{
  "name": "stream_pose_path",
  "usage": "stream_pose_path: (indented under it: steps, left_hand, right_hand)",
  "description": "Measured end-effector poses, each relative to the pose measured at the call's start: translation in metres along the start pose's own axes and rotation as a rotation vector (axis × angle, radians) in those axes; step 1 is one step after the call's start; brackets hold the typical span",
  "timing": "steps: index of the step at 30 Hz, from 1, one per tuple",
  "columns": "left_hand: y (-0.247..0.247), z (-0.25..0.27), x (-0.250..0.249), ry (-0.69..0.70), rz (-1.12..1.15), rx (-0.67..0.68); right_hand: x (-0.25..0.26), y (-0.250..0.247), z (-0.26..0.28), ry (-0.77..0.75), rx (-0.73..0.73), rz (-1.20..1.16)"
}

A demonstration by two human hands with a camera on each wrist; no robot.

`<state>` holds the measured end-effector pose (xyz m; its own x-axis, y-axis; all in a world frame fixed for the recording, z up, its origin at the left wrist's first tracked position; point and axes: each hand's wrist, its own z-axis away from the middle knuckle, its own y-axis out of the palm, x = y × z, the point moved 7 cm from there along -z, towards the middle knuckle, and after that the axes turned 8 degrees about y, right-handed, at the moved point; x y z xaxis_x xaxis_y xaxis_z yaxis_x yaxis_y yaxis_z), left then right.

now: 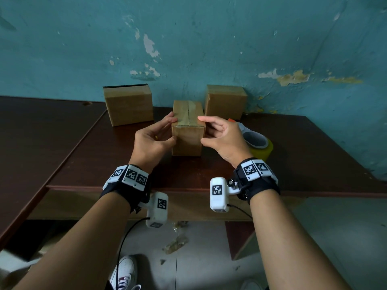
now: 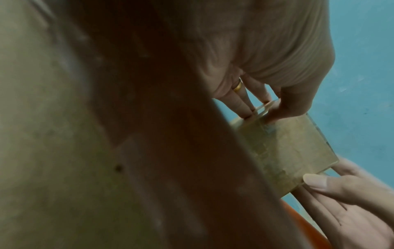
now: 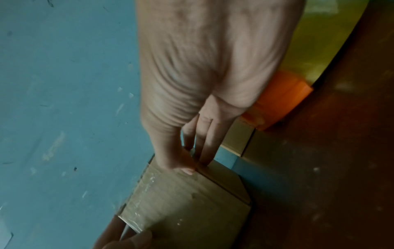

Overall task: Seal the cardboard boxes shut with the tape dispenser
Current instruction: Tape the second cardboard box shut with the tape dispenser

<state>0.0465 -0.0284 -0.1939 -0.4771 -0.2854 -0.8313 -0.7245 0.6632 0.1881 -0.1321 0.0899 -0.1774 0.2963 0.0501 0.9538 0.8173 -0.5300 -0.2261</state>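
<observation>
On the dark table [image 1: 293, 143], seen from the head camera, the middle box [image 1: 187, 130] stands upright with tape over its top seam. The left hand [image 1: 152, 141] and right hand [image 1: 225, 139] clasp its 2 sides, fingers curled around its upper corners. 2 more boxes [image 1: 128, 104] wait behind; whether they are taped cannot be told. The tape dispenser [image 1: 256, 143] lies just right.

From the left wrist, fingertips [image 2: 275, 109] pinch the box edge.

From the right wrist, the thumb presses the taped top.
</observation>
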Motion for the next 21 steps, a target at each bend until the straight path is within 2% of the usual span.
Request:
stream_pose_path:
  steps: [6, 14, 21]
  left_hand:
    - [0.0, 0.001, 0.002, 0.006, -0.025, 0.02]
    - [0.0, 0.001, -0.004, -0.001, -0.003, -0.015]
    - [-0.001, 0.0, 0.001, -0.016, -0.004, -0.009]
  right_hand:
    - [-0.003, 0.002, 0.0, -0.005, 0.005, 0.013]
    - [0.007, -0.001, 0.004, 0.013, -0.066, 0.062]
    - [0.001, 0.0, 0.001, 0.033, -0.046, 0.055]
